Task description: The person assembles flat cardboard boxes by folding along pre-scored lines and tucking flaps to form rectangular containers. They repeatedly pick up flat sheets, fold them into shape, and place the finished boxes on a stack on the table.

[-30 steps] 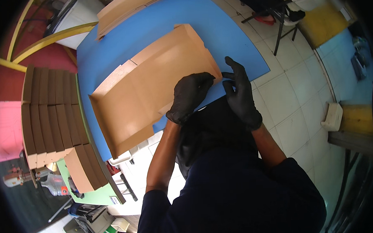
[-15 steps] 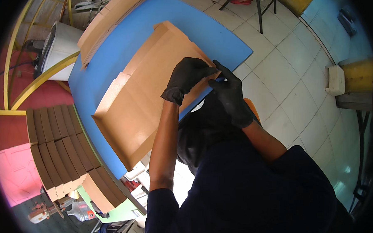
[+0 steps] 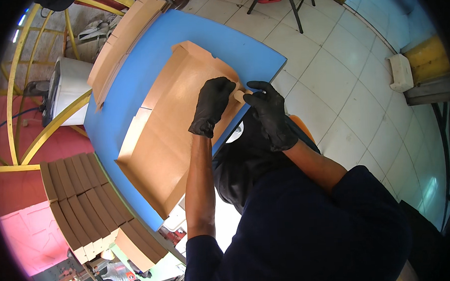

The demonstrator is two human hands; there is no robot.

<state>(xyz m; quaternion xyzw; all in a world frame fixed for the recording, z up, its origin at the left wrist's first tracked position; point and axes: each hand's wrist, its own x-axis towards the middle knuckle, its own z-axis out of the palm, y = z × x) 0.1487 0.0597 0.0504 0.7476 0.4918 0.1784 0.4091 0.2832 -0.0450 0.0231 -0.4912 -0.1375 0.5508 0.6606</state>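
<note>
Blue table (image 3: pixel 261 53), flat tan cardboard sheet (image 3: pixel 179 127), gloved hands pinching tab

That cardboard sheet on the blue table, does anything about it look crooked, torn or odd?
Nothing stands out. The flat cardboard sheet lies on the blue table with no tear or crush that I can see. The left hand and right hand, both in black gloves, pinch a small flap at its near edge.
</note>
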